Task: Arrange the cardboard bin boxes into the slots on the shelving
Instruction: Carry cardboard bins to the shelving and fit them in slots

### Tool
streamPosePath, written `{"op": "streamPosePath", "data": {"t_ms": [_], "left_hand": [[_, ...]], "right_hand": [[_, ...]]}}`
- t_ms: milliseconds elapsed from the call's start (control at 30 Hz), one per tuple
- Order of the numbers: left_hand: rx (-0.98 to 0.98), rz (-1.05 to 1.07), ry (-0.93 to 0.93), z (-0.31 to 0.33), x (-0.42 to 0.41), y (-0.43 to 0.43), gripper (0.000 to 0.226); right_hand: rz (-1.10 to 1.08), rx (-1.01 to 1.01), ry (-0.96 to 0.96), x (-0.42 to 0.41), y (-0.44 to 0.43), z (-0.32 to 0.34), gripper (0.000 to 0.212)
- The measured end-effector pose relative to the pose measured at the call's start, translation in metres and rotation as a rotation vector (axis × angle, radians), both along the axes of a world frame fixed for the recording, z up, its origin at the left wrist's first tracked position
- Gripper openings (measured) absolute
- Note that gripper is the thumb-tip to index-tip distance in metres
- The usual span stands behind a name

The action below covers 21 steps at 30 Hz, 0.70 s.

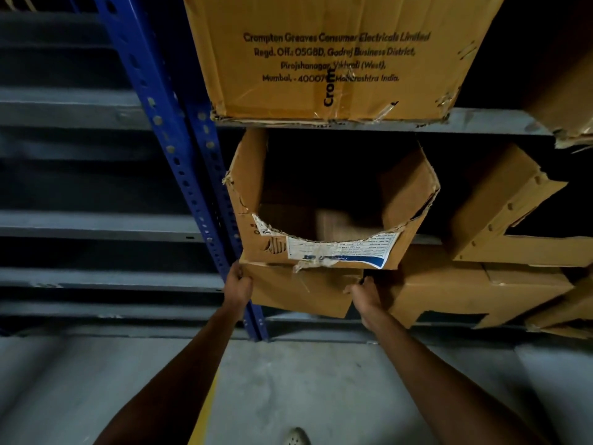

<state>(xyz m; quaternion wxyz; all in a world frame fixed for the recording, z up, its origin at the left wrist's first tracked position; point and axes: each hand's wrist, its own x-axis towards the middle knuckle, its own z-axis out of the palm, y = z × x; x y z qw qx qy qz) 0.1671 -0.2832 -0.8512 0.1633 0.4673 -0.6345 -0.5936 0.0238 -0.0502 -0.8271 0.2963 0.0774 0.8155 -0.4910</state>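
A brown cardboard bin box (298,292) sits in the low slot of the shelving, just right of the blue upright (179,149). My left hand (239,285) grips its left front corner and my right hand (364,295) grips its right front edge. Directly above it rests another bin box (250,187) with a torn, curved cut-out front and a white and blue label. A printed carton (324,56) stands on the grey shelf (494,122) one level higher.
More cut-open cardboard bin boxes (500,213) fill the slots to the right, one (449,293) right beside my right hand. Left of the blue upright run several bare grey shelf boards (96,224). Below lies grey concrete floor (305,380) with a yellow line and a shoe (296,436).
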Motion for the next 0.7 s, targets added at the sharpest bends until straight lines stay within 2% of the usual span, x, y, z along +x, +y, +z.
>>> {"op": "streamPosePath", "data": {"t_ms": [133, 300, 400, 500, 567, 667, 700], "left_hand": [[0.048, -0.021, -0.006, 0.012, 0.001, 0.000, 0.035], [0.071, -0.031, -0.003, 0.016, 0.012, 0.012, 0.033], [0.111, -0.016, 0.037, 0.011, 0.023, 0.024, 0.032], [0.199, 0.025, 0.020, 0.003, 0.038, 0.031, 0.020], [0.226, -0.022, -0.047, -0.013, 0.050, 0.033, 0.018], [0.158, -0.055, -0.142, -0.059, 0.069, 0.034, 0.048], [0.135, -0.047, -0.145, -0.055, 0.078, 0.045, 0.047]], "right_hand": [[0.000, -0.068, -0.048, 0.003, 0.003, 0.000, 0.040], [0.010, -0.113, -0.048, 0.005, 0.018, -0.003, 0.047], [0.004, -0.132, -0.052, 0.013, 0.032, -0.003, 0.036], [0.022, -0.127, -0.045, 0.022, 0.048, -0.003, 0.040], [0.050, -0.123, -0.065, 0.030, 0.060, -0.002, 0.045], [0.081, -0.079, -0.085, 0.046, 0.080, -0.004, 0.049], [0.095, -0.064, -0.083, 0.053, 0.088, -0.005, 0.051]]}}
